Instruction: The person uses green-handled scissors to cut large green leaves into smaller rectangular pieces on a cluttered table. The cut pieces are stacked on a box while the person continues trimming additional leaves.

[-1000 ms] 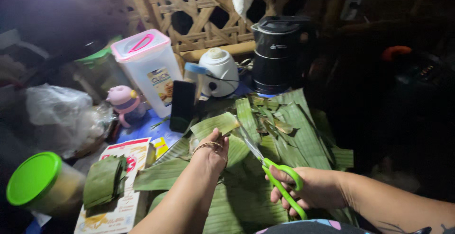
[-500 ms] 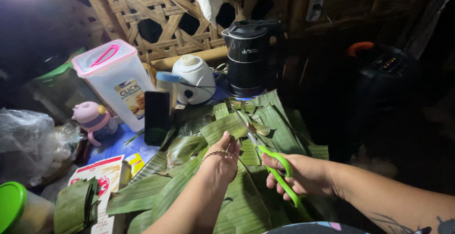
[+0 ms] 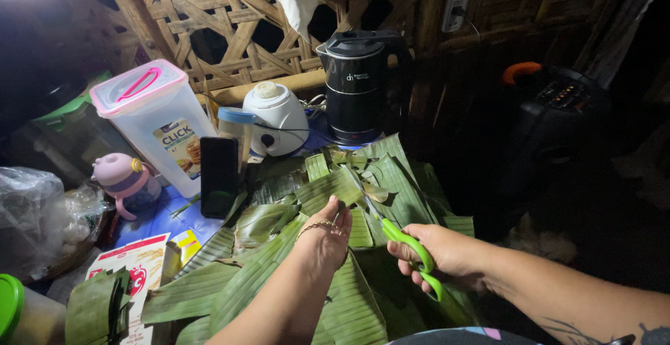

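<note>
Cutting a banana leaf strip with scissors

The left hand [image 3: 322, 237] pinches the leaf strip [image 3: 328, 188]; the right hand [image 3: 440, 254] grips the green scissors [image 3: 405, 244], whose blades have moved further along the strip since before.

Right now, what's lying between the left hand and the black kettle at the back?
In the head view, only green banana leaf strips lie piled between the left hand and the black electric kettle; the scissor blades cross just to the right.

Kettle [image 3: 356, 90], blender base [image 3: 277, 118] and phone [image 3: 218, 176] crowd behind the leaves [image 3: 349, 303].
</note>
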